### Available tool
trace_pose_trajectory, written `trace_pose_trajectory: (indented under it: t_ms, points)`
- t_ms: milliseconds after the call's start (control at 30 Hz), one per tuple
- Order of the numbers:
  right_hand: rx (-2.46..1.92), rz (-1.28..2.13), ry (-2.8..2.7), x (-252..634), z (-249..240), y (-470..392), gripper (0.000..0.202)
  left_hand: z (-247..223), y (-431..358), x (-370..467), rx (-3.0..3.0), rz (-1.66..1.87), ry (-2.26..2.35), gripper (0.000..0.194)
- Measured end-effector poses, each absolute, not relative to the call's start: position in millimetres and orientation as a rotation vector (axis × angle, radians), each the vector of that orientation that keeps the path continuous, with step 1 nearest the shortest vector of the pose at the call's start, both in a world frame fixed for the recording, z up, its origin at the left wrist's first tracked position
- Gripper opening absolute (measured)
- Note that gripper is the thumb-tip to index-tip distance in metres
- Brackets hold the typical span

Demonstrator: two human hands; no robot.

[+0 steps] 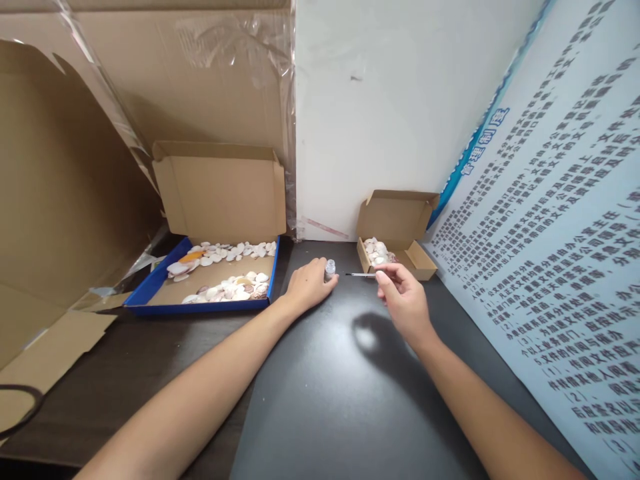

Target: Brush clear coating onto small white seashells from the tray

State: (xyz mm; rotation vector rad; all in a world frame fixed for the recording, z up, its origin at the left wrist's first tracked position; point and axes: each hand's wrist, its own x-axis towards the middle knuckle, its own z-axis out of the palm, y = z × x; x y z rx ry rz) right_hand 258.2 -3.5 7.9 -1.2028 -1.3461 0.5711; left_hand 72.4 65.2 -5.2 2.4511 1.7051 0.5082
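Observation:
My left hand (311,285) is closed round a small clear bottle (330,268), which stands upright on the dark surface. The bottle's narrow top shows between thumb and fingers, and no cap is visible on it. To the right of it, my right hand (400,297) pinches a thin brush (363,275) between thumb and fingertips. The brush lies nearly level, its dark tip pointing left toward the bottle and apart from it. Part of its handle is hidden by my fingers.
On the left, a blue-edged box (200,309) with a raised lid holds several seashells (230,290). A smaller cardboard box (423,263) with seashells stands behind my right hand. Cardboard walls (200,80) and a white panel (390,100) rise behind; a printed poster (550,233) borders the right.

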Motion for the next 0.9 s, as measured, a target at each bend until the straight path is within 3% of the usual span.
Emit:
trace_pose_trajectory:
  t_ms: [533,900]
  points:
    - [-1.168,0.777,-1.237,256,-4,3,0.035,-10,97,80,2.158,0.642,1.822,0.024]
    - [-1.158,0.911,-1.254,238,-18,2,0.033,-7,34,41,2.191,0.746,1.463,0.016]
